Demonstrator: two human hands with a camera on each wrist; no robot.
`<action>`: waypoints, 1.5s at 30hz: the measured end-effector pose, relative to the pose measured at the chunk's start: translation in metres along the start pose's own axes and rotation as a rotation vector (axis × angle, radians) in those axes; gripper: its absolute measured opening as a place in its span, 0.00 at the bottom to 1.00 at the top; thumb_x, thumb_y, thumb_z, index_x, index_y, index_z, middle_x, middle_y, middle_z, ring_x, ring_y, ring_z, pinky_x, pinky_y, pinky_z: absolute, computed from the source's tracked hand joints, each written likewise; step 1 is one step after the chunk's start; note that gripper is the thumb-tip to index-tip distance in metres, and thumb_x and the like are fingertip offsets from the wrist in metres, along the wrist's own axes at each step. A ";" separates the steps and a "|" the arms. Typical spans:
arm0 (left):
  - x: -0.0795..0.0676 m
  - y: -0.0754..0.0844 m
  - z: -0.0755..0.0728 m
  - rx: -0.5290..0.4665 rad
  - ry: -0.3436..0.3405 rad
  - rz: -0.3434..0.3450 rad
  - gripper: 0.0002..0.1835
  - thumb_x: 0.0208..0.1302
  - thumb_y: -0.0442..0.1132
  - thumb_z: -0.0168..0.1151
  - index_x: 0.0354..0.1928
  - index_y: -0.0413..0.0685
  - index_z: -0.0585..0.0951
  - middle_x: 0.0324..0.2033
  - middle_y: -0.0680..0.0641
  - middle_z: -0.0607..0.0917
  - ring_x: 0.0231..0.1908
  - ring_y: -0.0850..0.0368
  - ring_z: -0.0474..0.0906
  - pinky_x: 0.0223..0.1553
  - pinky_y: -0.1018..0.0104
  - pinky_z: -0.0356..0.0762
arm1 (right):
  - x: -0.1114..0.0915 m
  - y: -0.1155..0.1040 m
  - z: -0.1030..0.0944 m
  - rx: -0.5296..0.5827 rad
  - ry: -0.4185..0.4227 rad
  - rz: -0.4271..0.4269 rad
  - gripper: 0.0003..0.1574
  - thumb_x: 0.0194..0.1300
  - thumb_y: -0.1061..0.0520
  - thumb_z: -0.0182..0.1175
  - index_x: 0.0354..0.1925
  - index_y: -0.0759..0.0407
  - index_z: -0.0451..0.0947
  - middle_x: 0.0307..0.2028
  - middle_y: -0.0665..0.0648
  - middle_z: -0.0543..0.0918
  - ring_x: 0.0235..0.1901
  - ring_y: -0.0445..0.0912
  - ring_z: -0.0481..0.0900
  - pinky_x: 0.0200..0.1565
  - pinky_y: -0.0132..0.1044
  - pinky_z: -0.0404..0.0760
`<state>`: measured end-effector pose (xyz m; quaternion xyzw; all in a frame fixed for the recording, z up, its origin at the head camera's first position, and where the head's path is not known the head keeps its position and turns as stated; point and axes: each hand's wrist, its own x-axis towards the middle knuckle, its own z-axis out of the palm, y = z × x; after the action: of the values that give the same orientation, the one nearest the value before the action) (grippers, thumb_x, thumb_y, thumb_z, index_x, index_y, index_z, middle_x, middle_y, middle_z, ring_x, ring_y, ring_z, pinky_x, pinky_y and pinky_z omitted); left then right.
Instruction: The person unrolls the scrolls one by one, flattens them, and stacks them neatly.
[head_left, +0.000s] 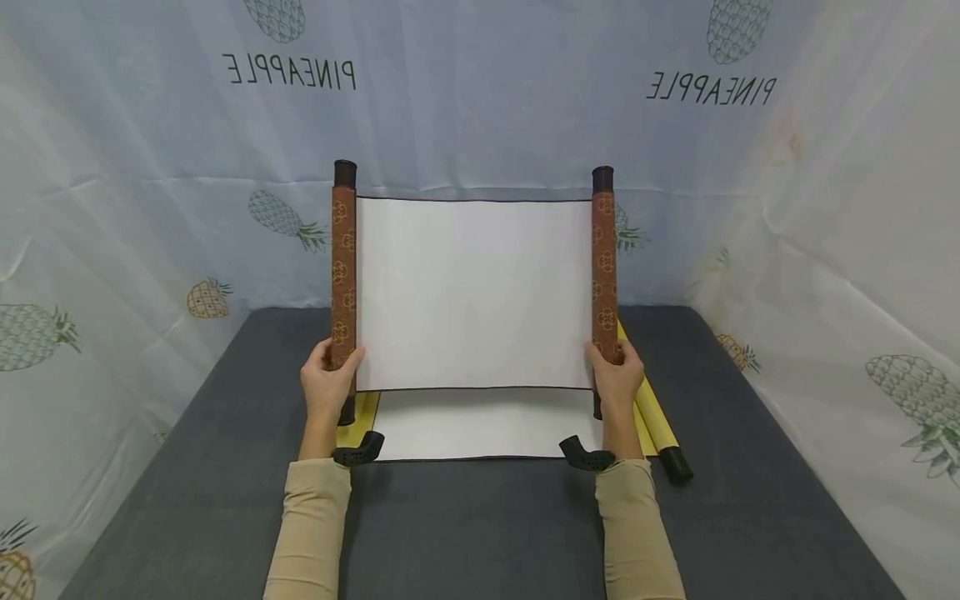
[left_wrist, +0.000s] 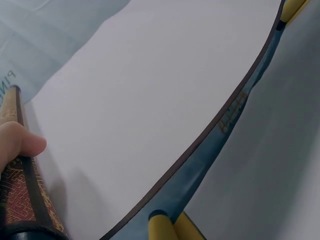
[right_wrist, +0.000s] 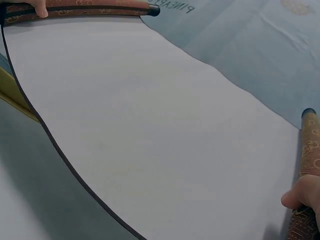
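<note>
A hanging scroll with a blank white sheet is spread upright above the table. My left hand grips the lower part of its left brown, gold-patterned roller. The right hand holds the matching right roller at about the same height. Both rollers end in black caps. In the left wrist view the left thumb lies over its roller; the right thumb does likewise in the right wrist view. Behind the raised sheet lies a yellow scroll, partly hidden, with a white middle.
A dark grey cloth covers the table. White curtains printed with pineapples hang behind it and along both sides. A black wrist camera sits at the left wrist and another black camera at the right.
</note>
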<state>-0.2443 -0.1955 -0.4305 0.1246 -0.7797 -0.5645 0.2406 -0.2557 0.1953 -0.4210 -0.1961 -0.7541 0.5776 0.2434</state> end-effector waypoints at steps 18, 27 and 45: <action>0.005 -0.003 -0.016 0.068 -0.078 -0.023 0.34 0.65 0.48 0.61 0.68 0.39 0.67 0.30 0.53 0.70 0.33 0.64 0.65 0.32 0.80 0.64 | 0.001 0.004 0.001 -0.080 0.125 -0.184 0.27 0.58 0.55 0.66 0.53 0.68 0.78 0.41 0.70 0.85 0.34 0.54 0.81 0.31 0.27 0.73; 0.005 0.000 -0.015 -0.010 -0.062 -0.110 0.31 0.66 0.45 0.59 0.68 0.39 0.67 0.51 0.37 0.77 0.37 0.61 0.71 0.33 0.75 0.71 | -0.002 0.002 -0.003 -0.163 0.022 -0.168 0.31 0.65 0.52 0.60 0.60 0.69 0.72 0.47 0.75 0.81 0.44 0.67 0.80 0.45 0.60 0.78; 0.006 -0.002 -0.017 -0.067 -0.119 -0.132 0.37 0.64 0.39 0.62 0.71 0.37 0.60 0.72 0.34 0.61 0.73 0.42 0.57 0.68 0.44 0.64 | 0.007 0.002 -0.014 -0.114 -0.065 0.039 0.38 0.59 0.55 0.65 0.61 0.73 0.64 0.56 0.74 0.75 0.51 0.62 0.74 0.49 0.50 0.74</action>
<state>-0.2409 -0.2132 -0.4267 0.1340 -0.7634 -0.6112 0.1603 -0.2529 0.2104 -0.4194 -0.2052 -0.7892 0.5446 0.1961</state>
